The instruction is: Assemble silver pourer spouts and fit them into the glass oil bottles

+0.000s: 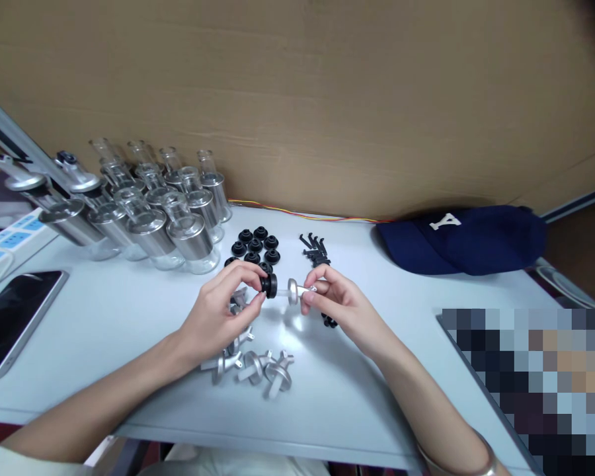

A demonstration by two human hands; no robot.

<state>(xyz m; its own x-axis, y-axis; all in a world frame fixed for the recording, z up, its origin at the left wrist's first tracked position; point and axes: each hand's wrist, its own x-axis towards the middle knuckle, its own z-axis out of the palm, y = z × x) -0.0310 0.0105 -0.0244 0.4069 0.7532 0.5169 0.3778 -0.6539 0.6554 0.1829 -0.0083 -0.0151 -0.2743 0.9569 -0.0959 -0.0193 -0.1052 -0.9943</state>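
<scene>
Between thumb and fingertips, my left hand (pixel 233 297) pinches a black rubber stopper (pixel 270 285). My right hand (pixel 334 294) grips a silver pourer top (pixel 292 291) by its narrow spout end. The pourer's clear stem points left at the stopper; whether its tip has entered the stopper I cannot tell. Several more black stoppers (pixel 254 244) lie grouped behind my left hand. Below it are loose silver pourer tops (pixel 278 374), some partly hidden by that hand. Small black levers (pixel 315 244) lie behind my right hand, and small black pieces (pixel 330 321) show beneath it.
Glass bottles with metal sleeves (pixel 192 235) crowd the back left, two fitted with pourers. A phone (pixel 17 324) and a white power strip (pixel 12 241) lie at left. A navy cap (pixel 469 239) sits back right, near a pixelated panel (pixel 540 390). Thin wires (pixel 297 213) run along the cardboard wall.
</scene>
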